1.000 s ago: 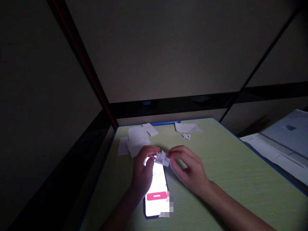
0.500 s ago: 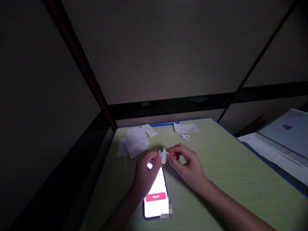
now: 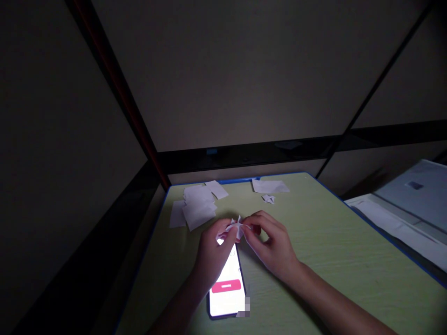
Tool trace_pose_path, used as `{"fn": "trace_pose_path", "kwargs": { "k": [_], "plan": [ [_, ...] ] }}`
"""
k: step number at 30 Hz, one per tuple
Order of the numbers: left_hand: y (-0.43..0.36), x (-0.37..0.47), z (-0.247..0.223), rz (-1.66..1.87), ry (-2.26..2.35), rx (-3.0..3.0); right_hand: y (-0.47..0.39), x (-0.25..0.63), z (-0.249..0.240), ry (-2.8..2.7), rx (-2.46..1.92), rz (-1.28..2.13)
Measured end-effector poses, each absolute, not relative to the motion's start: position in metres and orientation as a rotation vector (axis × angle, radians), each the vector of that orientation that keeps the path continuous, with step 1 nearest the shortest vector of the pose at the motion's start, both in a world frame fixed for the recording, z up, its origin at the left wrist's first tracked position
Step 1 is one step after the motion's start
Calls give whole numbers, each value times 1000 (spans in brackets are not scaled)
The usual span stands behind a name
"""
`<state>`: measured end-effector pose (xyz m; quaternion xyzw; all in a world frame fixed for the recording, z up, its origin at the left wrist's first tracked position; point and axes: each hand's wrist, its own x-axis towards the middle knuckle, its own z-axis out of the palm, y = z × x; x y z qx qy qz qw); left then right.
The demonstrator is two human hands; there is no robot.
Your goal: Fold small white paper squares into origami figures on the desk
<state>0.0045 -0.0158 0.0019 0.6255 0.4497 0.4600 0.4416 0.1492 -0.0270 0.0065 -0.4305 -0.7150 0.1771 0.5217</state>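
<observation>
A small folded white paper [image 3: 239, 229] with pointed corners is pinched between my two hands, above the top end of a lit phone [image 3: 226, 298]. My left hand [image 3: 213, 246] grips its left side with thumb and fingers, partly covering the phone. On the right side, the thumb and fingertips of my right hand [image 3: 274, 239] close on the same paper. Another small folded paper piece [image 3: 268, 199] lies beyond my right hand, just in front of a flat white sheet [image 3: 270, 186].
Several white paper sheets [image 3: 199, 204] lie overlapping at the table's back left. The green table [image 3: 349, 242] has a blue edge. At the right stand a pale box-like object [image 3: 415, 190] and white papers. A dark panelled wall rises behind.
The folded paper has turned and spread between my fingers, with more of its points showing. My hands have shifted only slightly.
</observation>
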Motion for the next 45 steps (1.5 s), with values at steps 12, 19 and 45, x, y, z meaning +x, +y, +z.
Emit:
{"fn": "trace_pose_path", "kwargs": {
  "k": [12, 19, 45],
  "plan": [
    [-14, 1, -3, 1154, 1164, 1635, -29, 144, 1, -1739, -1029, 415],
    [-15, 1, 0, 1154, 1158, 1668, -28, 143, 3, -1693, -1028, 431],
    [-12, 4, 6, 1265, 1102, 1333, -28, 146, -1, -1742, -887, 358]
  ]
}}
